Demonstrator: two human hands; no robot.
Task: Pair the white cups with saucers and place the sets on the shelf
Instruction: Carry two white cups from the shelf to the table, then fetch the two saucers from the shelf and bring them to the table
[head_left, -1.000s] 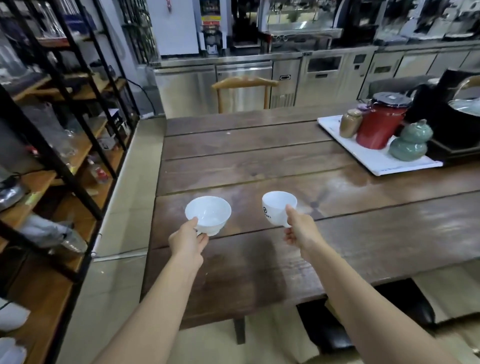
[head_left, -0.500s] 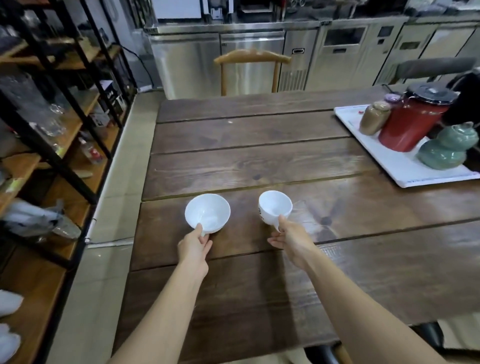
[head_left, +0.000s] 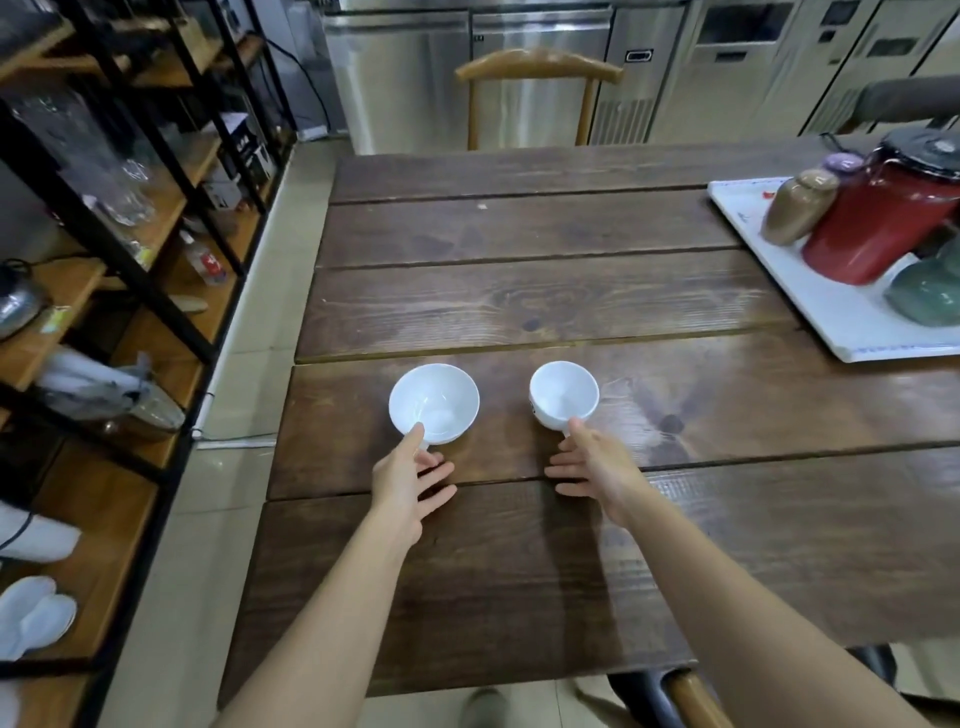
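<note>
Two white cups were seen standing upright and empty on the dark wooden table (head_left: 519, 291), side by side but apart, on the plank third from the near edge. The wider cup (head_left: 434, 402) stood to the left of the narrower cup (head_left: 563, 394), which bore a small dark mark on its left wall. The left hand (head_left: 408, 480) was laid just behind the wider cup, its thumb resting on the near rim and a finger at the small handle below; the remaining fingers were spread loosely over the table, so the hand was held half open and only pinching the cup's edge. The right hand (head_left: 597, 467) was placed likewise behind the narrower cup, its thumb touching the near rim by the handle, the other fingers splayed flat toward the left; whether the handle was actually gripped could not be told.

No saucer was found on the table. To the left of the table, across a strip of tiled floor, a black-framed shelf unit with wooden boards (head_left: 130, 291) was visible, loaded with glassware and small items. At the far right of the table a white tray (head_left: 852, 322) was seen, carrying a red pot (head_left: 878, 228), a brown jar (head_left: 795, 210) and a green ceramic vessel (head_left: 927, 291). Beyond the far edge of the table a wooden chair (head_left: 540, 78) was set.
</note>
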